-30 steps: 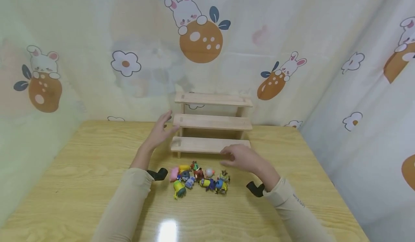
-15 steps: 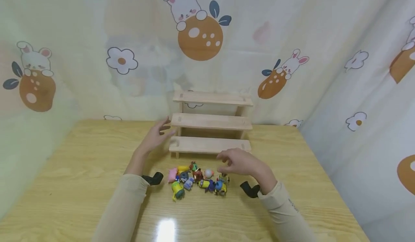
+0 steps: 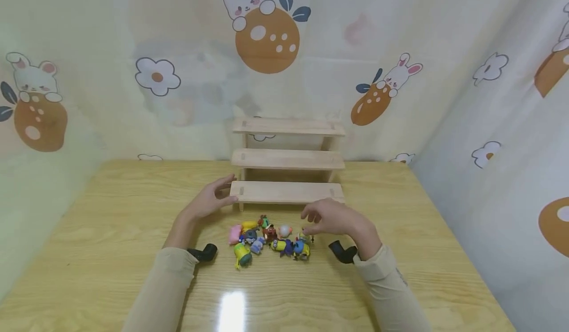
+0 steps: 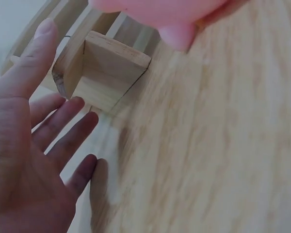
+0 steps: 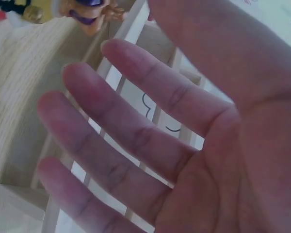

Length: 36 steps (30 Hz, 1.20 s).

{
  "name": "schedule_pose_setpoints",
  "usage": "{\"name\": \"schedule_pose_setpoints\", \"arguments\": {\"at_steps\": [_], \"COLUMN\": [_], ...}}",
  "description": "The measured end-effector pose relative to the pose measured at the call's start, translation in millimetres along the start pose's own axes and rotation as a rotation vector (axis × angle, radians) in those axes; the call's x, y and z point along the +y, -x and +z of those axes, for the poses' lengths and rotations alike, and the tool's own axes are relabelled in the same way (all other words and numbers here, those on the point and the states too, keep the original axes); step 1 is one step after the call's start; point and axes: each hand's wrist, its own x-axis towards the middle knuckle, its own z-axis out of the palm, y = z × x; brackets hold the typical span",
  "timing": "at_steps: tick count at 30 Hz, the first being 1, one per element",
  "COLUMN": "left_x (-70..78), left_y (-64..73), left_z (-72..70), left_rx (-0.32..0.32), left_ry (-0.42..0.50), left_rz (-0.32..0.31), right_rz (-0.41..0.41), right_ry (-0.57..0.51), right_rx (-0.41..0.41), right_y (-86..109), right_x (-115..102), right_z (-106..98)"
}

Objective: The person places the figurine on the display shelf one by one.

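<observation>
At the centre of the head view, small toy figures [image 3: 269, 233] lie clustered on the worktop [image 3: 355, 292], just below a three-step wooden stand [image 3: 286, 192]. The left hand [image 3: 205, 202], left of centre, is beside the stand's lowest step, its fingers [image 4: 77, 136] spread; whether they touch the wood, I cannot tell. A pink toy [image 3: 235, 234] lies at the cluster's left edge. The right hand [image 3: 335, 217], right of centre, hovers by the cluster's right edge, fingers [image 5: 106, 102] parted and slightly bent, holding nothing.
</observation>
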Motion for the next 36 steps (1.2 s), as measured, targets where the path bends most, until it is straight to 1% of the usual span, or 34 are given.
{"name": "schedule_pose_setpoints", "arguments": {"at_steps": [4,7,10,16,19,25,28,35,36], "left_x": [-0.7,1.9,10.5,33.0,37.3,38.5,38.1,-0.6,-1.4], "left_y": [2.7,4.6,8.2,17.0,18.4,17.7,16.9,5.3,5.4], "left_z": [-1.7,-1.8,-1.9,-3.5,-3.9,-4.7,-5.1,-3.0,-3.0], "left_rx": [-0.004,-0.011,-0.019,-0.029,-0.026,-0.022,-0.018,0.012,0.014], "left_ry": [-0.023,-0.025,-0.013,-0.019,-0.024,-0.029,-0.032,-0.009,-0.005], "left_rz": [-0.011,-0.024,-0.032,-0.031,-0.032,-0.042,-0.044,-0.026,-0.025], "right_rz": [0.008,0.025,0.037,0.024,0.032,0.042,0.030,0.003,-0.001], "right_ry": [0.004,0.008,0.015,0.059,0.073,0.118,0.140,0.159,0.162], "right_rx": [-0.020,-0.033,-0.046,-0.046,-0.040,-0.015,0.000,0.029,0.031], "right_y": [-3.3,-5.2,-6.5,-9.3,-10.1,-10.5,-10.5,-11.1,-11.4], "right_x": [0.2,0.5,0.3,-0.2,-1.0,-2.6,-4.2,-7.1,-7.1], "right_z": [1.4,3.9,7.4,13.3,14.3,14.8,14.3,14.3,14.4]}}
